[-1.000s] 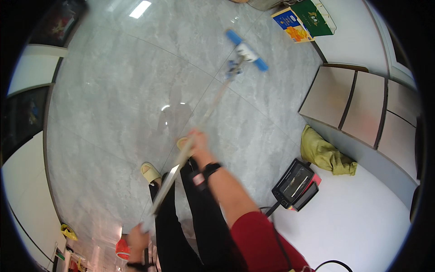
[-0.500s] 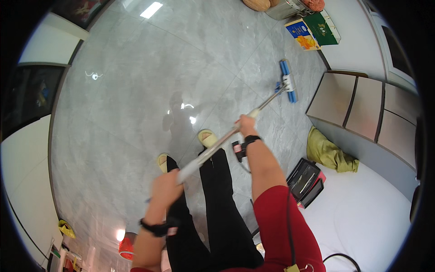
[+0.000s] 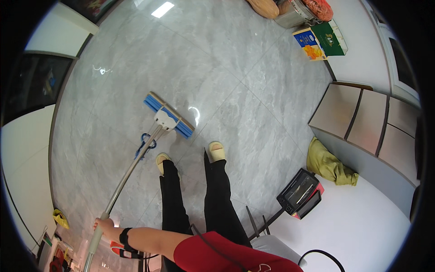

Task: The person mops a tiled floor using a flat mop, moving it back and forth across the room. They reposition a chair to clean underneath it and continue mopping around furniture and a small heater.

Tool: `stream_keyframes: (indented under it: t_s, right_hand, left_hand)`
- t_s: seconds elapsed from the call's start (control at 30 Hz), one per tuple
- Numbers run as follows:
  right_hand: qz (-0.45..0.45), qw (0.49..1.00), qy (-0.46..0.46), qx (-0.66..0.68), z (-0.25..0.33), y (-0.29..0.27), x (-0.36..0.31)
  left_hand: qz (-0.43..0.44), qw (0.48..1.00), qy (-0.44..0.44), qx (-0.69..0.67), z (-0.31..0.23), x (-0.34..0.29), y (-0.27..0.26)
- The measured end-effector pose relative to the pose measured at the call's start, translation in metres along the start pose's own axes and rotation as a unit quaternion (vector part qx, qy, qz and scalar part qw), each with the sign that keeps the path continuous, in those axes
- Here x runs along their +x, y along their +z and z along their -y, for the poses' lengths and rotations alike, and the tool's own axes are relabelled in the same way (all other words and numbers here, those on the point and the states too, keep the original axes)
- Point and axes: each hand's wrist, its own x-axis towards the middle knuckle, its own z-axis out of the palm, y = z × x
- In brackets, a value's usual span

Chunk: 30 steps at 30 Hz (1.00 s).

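The fingers of my right hand [image 3: 105, 226] are wrapped around the pale grip [image 3: 96, 240] of a sponge mop, with a black band [image 3: 125, 239] on the wrist just behind them. My left hand is out of view, so I cannot tell whether its fingers are on the handle. From my right fingers the metal pole [image 3: 121, 185] slants forward and to the right, past a blue lever [image 3: 152, 144], to the mop head [image 3: 166, 120], which lies well ahead of them and seems to rest on the grey floor [image 3: 217, 104]. Behind my fingers the handle runs out of the frame. My slippers [image 3: 217, 151] stand to their right and ahead, with the mop head beyond the left one, near but apart.

I judge this to be a sideways mopping stroke at the left of its swing. Another pass would call for a firm hold, the sponge kept flat on the floor, and a path clear of my toes.

Compared with the frame half a second earlier, the mop head is over on the left instead of beside the cabinets [image 3: 337, 109], far to the right of my fingers. My right arm now crosses my body, and my left hand is gone from sight.
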Motion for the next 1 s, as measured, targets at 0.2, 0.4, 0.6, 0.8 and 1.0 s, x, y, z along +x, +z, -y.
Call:
stream_keyframes:
  t_s: [0.2, 0.4, 0.6, 0.8, 1.0]
  right_hand:
    - [0.016, 0.939, -0.118, -0.323, 0.133, -0.048, -0.045]
    - [-0.019, 0.932, -0.35, -0.093, 0.421, -0.2, -0.084]
    - [-0.255, 0.788, -0.554, -0.085, 0.658, -0.351, -0.211]
    - [-0.371, 0.772, -0.498, -0.135, 0.686, -0.387, -0.259]
    - [-0.339, 0.791, -0.5, -0.096, 0.59, -0.311, -0.123]
  left_hand:
    - [-0.123, 0.986, 0.084, -0.074, -0.107, -0.018, -0.05]
    - [-0.102, 0.908, 0.299, -0.276, -0.407, -0.033, -0.086]
    - [-0.004, 0.81, 0.486, -0.328, -0.701, -0.182, -0.136]
    - [0.023, 0.776, 0.554, -0.302, -0.729, -0.216, -0.187]
    - [-0.164, 0.755, 0.58, -0.258, -0.567, -0.023, -0.192]
